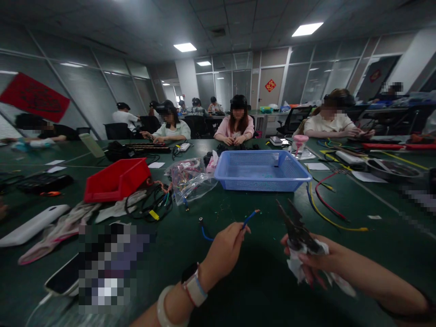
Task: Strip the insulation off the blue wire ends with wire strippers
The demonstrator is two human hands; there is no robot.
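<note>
Left hand (225, 247) pinches a short blue wire (250, 217); right hand (308, 259) grips dark pliers (296, 227) with white cloth, near the desk's (259, 281) front edge.

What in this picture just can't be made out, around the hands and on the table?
Head view only:
- Tool in the right hand: handles hidden by white cloth and fingers; the dark tip is too blurry to tell its type.
- Blue wire in the left hand: the middle is covered by fingers.
- Pixelated patch hides whatever lies at lower left.
- Blue basket: contents too small.
</note>
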